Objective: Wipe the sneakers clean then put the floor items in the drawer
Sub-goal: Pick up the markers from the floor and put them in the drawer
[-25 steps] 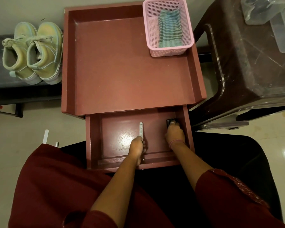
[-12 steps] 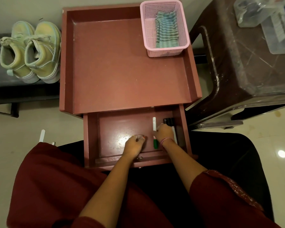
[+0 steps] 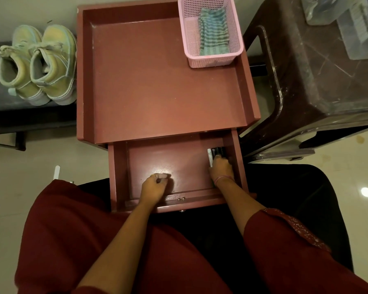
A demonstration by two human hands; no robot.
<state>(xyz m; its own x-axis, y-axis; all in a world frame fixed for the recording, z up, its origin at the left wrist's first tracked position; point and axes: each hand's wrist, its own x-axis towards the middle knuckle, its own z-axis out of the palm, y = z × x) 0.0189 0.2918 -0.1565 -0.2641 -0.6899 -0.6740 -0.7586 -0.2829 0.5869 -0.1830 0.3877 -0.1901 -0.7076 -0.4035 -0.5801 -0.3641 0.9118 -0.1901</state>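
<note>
At the far left a pair of pale sneakers [image 3: 37, 64] stands side by side on a dark bench [image 3: 19, 122], heels toward the camera. On the floor near the person's left knee lies a small white stick [image 3: 57, 172]. In the middle is a red table [image 3: 157, 81] with raised edges; its drawer [image 3: 119, 177] is pulled out toward the person. The left hand [image 3: 154, 186] rests inside the drawer on its floor, fingers curled in together with nothing seen in them. In the far right corner of the tabletop a pink basket [image 3: 210, 58] holds a folded striped cloth [image 3: 214, 31]. In the drawer's far right corner lie several markers [image 3: 215, 152], side by side against the right wall. The right hand [image 3: 221, 168] is on their near ends, fingers bent over them; whether it grips them I cannot tell. Right of the table stands a dark stool [image 3: 319, 66].
</note>
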